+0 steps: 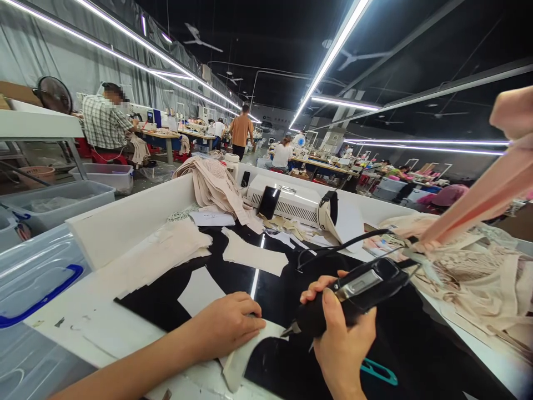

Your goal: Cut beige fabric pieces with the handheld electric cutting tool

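Observation:
My right hand is wrapped round a black corded handheld power tool with a pointed metal tip. Its tip touches or hovers just over the edge of a cream fabric piece on a shiny black board. My left hand presses down on that piece, its fingers curled and held together. Something small and dark shows between the fingers, too little to name. A white sheet-like piece lies beyond my left wrist. Farther back rests another cream cut piece. Near my right wrist is a teal-handled tool, partly hidden.
Layered cream pieces lie at left, below a draped cream pile. A phone leans on a white vented box. Peach fabric strips hang by the tool's cord, near heaped fabric. People sit at sewing tables behind.

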A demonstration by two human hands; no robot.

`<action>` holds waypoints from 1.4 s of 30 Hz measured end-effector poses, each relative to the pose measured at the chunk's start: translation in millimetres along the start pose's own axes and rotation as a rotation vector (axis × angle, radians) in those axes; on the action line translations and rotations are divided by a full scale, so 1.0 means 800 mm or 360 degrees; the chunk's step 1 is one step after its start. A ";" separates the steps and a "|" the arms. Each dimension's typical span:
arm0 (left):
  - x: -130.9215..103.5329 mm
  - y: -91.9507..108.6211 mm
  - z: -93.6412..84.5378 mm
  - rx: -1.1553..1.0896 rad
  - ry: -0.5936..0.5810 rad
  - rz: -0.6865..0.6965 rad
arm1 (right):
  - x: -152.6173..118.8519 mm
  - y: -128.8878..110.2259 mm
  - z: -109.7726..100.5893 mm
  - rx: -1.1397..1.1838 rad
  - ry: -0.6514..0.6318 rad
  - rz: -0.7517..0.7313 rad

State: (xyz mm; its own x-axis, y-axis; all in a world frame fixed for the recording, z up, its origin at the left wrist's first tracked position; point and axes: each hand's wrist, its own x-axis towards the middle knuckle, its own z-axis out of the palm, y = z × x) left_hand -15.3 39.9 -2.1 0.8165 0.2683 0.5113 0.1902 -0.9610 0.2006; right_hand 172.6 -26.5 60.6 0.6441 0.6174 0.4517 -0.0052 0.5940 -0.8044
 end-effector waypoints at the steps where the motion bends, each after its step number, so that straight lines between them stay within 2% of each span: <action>1: 0.000 0.000 0.000 0.0001 0.0005 0.0002 | 0.000 0.000 0.000 0.0007 0.0005 -0.0006; 8: 0.002 -0.001 0.001 -0.0007 -0.0006 -0.0012 | 0.000 0.001 -0.002 -0.0023 0.0011 -0.0005; 12: 0.001 0.007 -0.003 0.0088 -0.0027 -0.0041 | -0.001 0.000 -0.003 -0.0052 0.0022 0.0017; 15: -0.002 0.021 -0.010 0.0187 -0.0125 -0.0193 | -0.005 -0.001 -0.003 -0.0055 0.0057 0.0016; 19: -0.005 0.040 -0.018 0.0180 -0.0355 -0.0466 | -0.015 -0.006 -0.002 -0.0097 0.0166 -0.0004; 23: -0.002 0.046 -0.020 0.0146 -0.0494 -0.0604 | -0.026 -0.014 0.000 -0.0137 0.0173 -0.0011; 27: -0.002 0.043 -0.019 0.0100 -0.0494 -0.0574 | -0.034 -0.019 0.001 -0.0147 0.0184 -0.0026; 32: -0.007 0.037 -0.021 0.0102 -0.0391 -0.0458 | -0.039 -0.018 0.001 -0.0193 0.0199 -0.0061; 37: -0.011 0.033 -0.015 0.0239 -0.0392 -0.0320 | -0.039 -0.016 0.000 -0.0184 0.0187 -0.0066; 42: -0.009 0.043 -0.002 0.0465 -0.0441 -0.0271 | -0.042 -0.019 0.003 -0.0224 0.0187 -0.0058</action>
State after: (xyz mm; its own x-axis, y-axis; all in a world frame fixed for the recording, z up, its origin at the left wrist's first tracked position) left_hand -15.3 5.1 2.7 0.8679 0.4350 0.2398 0.4487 -0.8937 -0.0026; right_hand 149.2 -55.3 58.4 0.7269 0.5271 0.4402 0.1218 0.5318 -0.8380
